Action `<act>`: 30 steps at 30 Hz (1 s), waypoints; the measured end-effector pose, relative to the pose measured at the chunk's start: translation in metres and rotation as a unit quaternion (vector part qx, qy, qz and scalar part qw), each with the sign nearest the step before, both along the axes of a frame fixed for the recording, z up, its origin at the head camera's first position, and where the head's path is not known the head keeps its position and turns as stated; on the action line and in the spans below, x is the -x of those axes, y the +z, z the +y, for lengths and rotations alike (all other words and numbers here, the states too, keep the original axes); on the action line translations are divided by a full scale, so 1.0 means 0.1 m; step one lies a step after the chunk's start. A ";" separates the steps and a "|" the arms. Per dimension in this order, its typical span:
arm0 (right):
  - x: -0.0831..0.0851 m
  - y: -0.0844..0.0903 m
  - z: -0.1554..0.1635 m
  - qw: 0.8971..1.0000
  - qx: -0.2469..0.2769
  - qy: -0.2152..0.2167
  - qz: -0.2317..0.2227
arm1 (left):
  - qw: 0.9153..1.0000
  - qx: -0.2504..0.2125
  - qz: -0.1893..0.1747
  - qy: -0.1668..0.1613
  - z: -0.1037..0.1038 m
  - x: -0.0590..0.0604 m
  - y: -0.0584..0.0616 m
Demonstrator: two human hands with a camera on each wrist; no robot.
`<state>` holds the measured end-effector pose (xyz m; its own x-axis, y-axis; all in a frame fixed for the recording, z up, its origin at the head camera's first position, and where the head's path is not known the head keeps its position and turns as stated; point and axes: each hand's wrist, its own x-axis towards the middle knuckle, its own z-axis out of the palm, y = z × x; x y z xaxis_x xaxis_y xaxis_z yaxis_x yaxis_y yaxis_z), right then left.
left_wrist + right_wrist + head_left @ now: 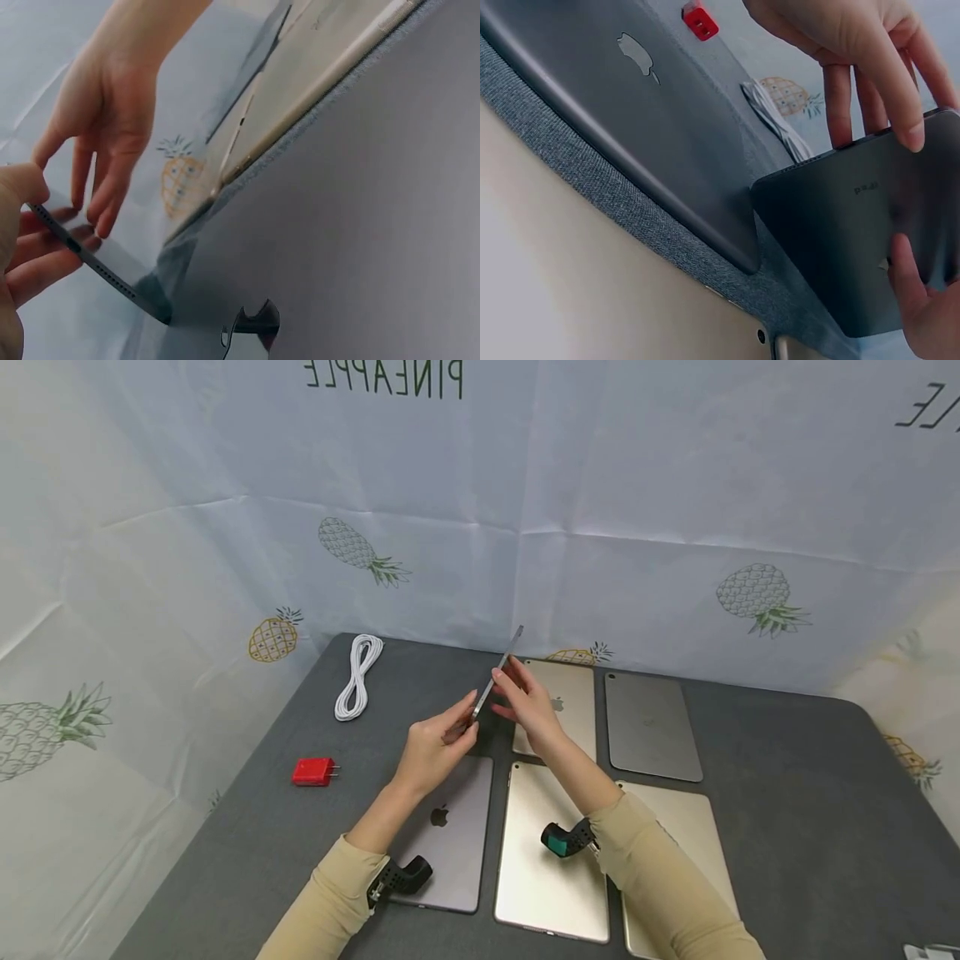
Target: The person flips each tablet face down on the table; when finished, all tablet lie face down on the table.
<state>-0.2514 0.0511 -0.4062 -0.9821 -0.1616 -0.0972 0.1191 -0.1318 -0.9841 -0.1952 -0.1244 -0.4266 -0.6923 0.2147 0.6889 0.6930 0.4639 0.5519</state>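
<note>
A dark grey tablet (832, 217) is raised above the table, tilted steeply, with its back and small lettering showing in the right wrist view. Edge-on in the head view, it looks like a thin strip. My left hand (438, 747) grips its lower edge, thumb on one face and fingers on the other. My right hand (531, 706) is at the upper part, its thumb touching the back near the logo. Its other fingers hang loosely on that same side in the left wrist view. A grey tablet (457, 843) lies below the left hand.
Two gold tablets (551, 852) (684, 822) lie at the front. Behind them are another gold tablet (573, 697) and a grey tablet (652, 727). A red charger plug (313, 772) and a coiled white cable (358, 677) sit on the left. A pineapple-print curtain (450, 577) hangs behind.
</note>
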 end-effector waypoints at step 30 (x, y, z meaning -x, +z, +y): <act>-0.23 -0.32 -0.09 0.961 -0.252 0.071 0.084 | 0.938 -0.253 -0.225 0.077 -0.02 -0.16 0.17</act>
